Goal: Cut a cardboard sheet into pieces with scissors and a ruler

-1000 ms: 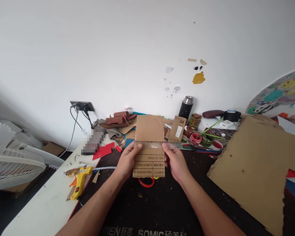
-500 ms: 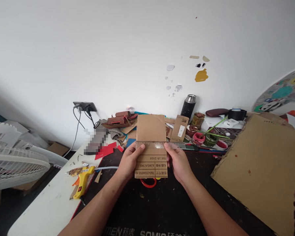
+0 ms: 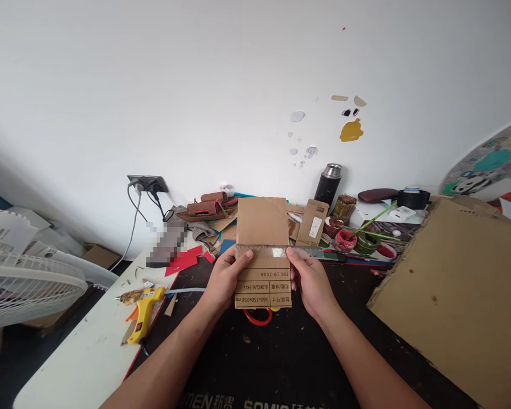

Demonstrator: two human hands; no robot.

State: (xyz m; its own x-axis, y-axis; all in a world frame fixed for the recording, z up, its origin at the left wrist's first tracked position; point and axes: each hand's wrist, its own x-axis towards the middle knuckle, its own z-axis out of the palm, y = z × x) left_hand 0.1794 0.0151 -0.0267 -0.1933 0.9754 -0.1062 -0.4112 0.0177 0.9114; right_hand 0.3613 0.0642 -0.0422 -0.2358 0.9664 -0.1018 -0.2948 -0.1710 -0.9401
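A brown cardboard strip [image 3: 263, 221] with printed text upside down on its near part is held up over the dark mat. Across its middle lies a metal ruler [image 3: 276, 251], which reaches out past the right edge. My left hand [image 3: 229, 275] grips the left edge of the cardboard, thumb pressed on the ruler. On the opposite edge my right hand [image 3: 310, 278] pinches cardboard and ruler together, thumb on top; its other fingers are mostly behind. Red scissor handles [image 3: 258, 318] show just below the cardboard's near edge.
A yellow glue gun [image 3: 145, 315] lies at the left on the white table [image 3: 80, 352]. Behind are a brown model boat [image 3: 206, 209], a black flask [image 3: 329, 184] and paint jars [image 3: 346, 240]. A large cardboard sheet [image 3: 447, 295] covers the right side. A white fan [image 3: 25, 272] stands far left.
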